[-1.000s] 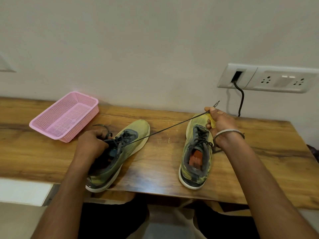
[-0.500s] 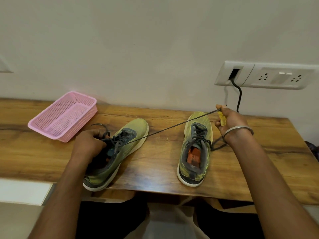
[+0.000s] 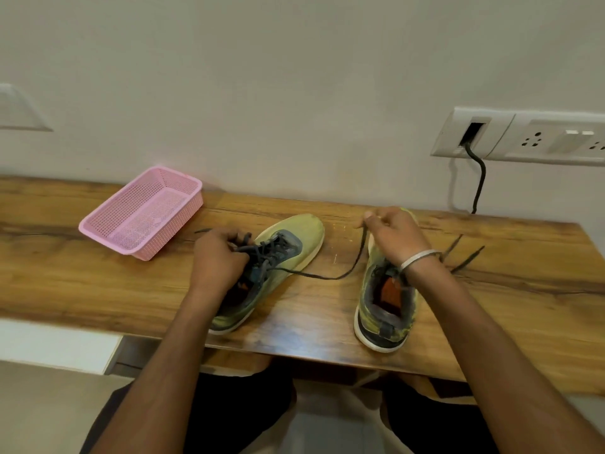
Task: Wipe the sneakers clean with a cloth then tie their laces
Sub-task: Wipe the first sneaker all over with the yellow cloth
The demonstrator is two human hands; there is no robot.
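Two yellow-green sneakers with grey tongues lie on the wooden table. The left sneaker points up and to the right; my left hand grips its dark laces at the tongue. One dark lace runs slack from that sneaker across the table up to my right hand, which pinches its end. My right hand hovers over the toe of the right sneaker, whose own laces trail loose on the table to the right. No cloth is in view.
A pink plastic mesh basket sits at the back left of the table. A wall socket panel with a black cable hanging down is at the right. The table's front edge is close to my lap.
My right hand has moved left and inward, so the lace that was stretched taut now hangs slack on the table. My left hand keeps its grip at the left sneaker's tongue.
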